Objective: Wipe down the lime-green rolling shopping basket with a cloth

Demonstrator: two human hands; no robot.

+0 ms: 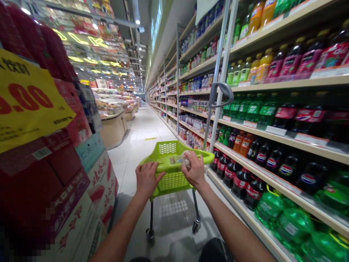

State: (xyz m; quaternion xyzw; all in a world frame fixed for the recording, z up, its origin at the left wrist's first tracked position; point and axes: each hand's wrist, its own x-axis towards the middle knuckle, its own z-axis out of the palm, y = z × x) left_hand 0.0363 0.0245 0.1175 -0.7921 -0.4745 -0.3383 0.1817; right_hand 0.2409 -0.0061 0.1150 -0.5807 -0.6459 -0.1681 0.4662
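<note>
A lime-green shopping cart [171, 182] stands right in front of me, its mesh basket on thin dark legs with casters. My left hand [148, 177] is closed over the left part of its handle, thumb pointing inward. Farther right on the handle, my right hand [194, 168] is curled closed around a small whitish, crumpled, see-through thing [185, 159], perhaps plastic; its exact kind is unclear. That hand rests against the handle bar. A small label sits in the handle's middle, between the hands. No goods show in the visible part of the basket.
Shelves of bottled drinks [252, 105] run along the right, close to the cart. Stacked cartons [100, 182] with a yellow price sign [27, 102] crowd the left. A tiled aisle [141, 120] leads ahead past a display counter [111, 129]. A grey looped handle [220, 95] hangs by the shelves.
</note>
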